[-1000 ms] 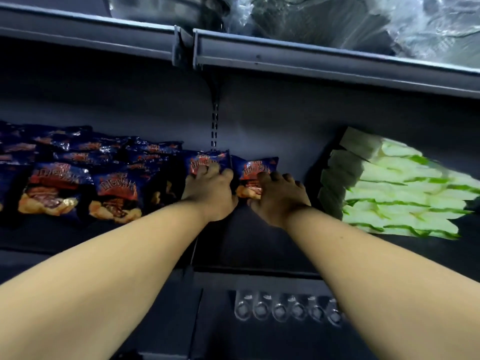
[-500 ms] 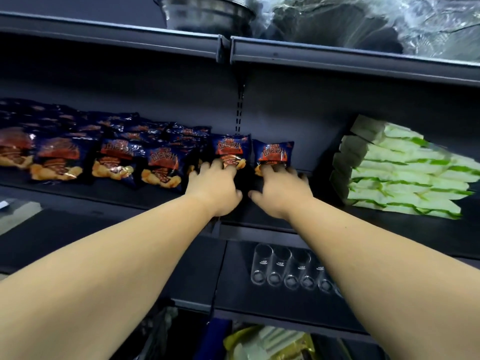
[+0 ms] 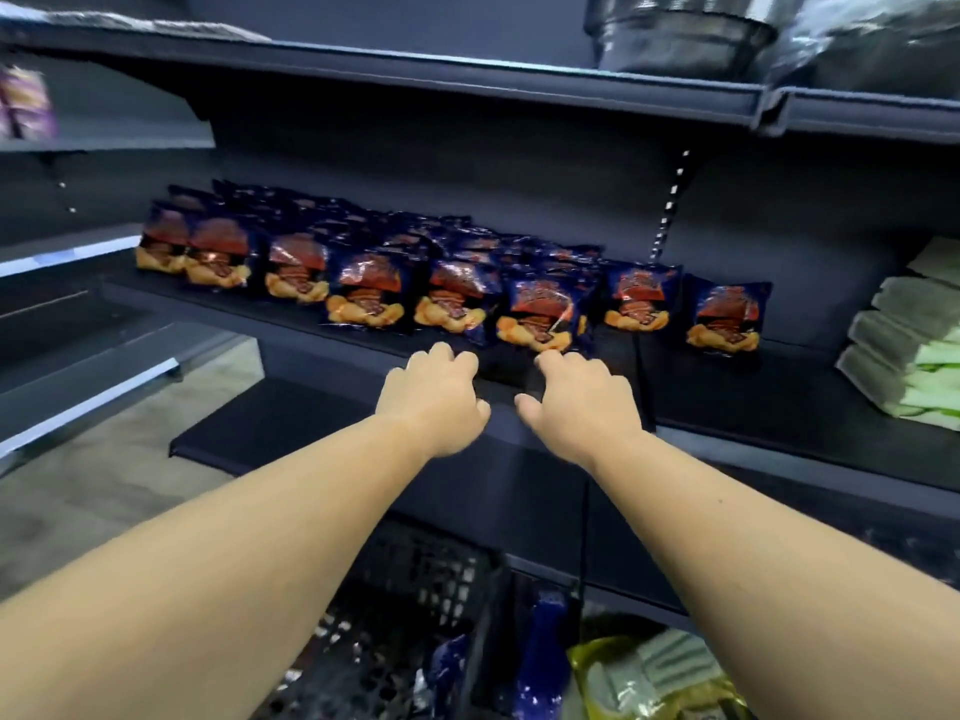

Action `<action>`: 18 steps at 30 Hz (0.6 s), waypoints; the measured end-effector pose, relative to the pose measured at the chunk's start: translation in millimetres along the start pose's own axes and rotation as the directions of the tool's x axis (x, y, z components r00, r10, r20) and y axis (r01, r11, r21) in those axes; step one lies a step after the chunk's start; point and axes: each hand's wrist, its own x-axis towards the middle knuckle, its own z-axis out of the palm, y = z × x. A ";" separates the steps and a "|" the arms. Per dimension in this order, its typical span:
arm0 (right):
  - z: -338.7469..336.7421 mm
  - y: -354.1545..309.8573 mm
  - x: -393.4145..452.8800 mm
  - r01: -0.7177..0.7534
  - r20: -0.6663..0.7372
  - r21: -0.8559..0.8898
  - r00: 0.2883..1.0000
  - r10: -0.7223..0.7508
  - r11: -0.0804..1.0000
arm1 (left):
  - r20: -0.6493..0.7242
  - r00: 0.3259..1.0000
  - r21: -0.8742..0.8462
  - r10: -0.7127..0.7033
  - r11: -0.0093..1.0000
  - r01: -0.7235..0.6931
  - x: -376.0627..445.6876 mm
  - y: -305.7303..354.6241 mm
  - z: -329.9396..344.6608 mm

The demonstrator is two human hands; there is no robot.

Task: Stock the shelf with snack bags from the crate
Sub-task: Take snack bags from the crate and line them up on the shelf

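A row of blue snack bags (image 3: pixel 457 298) stands along the dark shelf (image 3: pixel 727 397). Just in front of it, the left hand (image 3: pixel 434 394) and right hand (image 3: pixel 576 400) hover side by side, fingers loosely curled, holding nothing. Green packs (image 3: pixel 914 356) sit far right. The black crate (image 3: pixel 410 605) lies below.

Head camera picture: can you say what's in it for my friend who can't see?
Two bare hands, left hand and right hand, hover empty over a dark shelf, just in front of a row of blue snack bags. A black crate sits below, and green-and-white packs are stacked on the right.
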 end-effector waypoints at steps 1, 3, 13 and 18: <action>4.7 -17.6 -1.4 0.003 0.008 0.025 1.000 -0.004 1.000 | 0.012 1.000 0.007 -0.012 1.000 0.011 -7.6 -18.1 -0.7; 17.4 -53.7 -5.4 0.014 0.028 0.080 0.999 -0.017 0.997 | 0.035 0.999 0.010 -0.041 0.999 0.041 -23.2 -55.6 0.1; 115.8 -125.9 -37.0 -0.074 0.242 0.251 0.970 0.012 0.965 | 0.256 0.953 -0.080 -0.162 0.979 0.188 -68.4 -147.1 66.8; 171.4 -118.4 -34.9 -0.150 0.366 0.268 0.930 0.044 0.952 | 0.369 0.906 -0.067 -0.210 0.966 0.251 -65.0 -170.7 112.9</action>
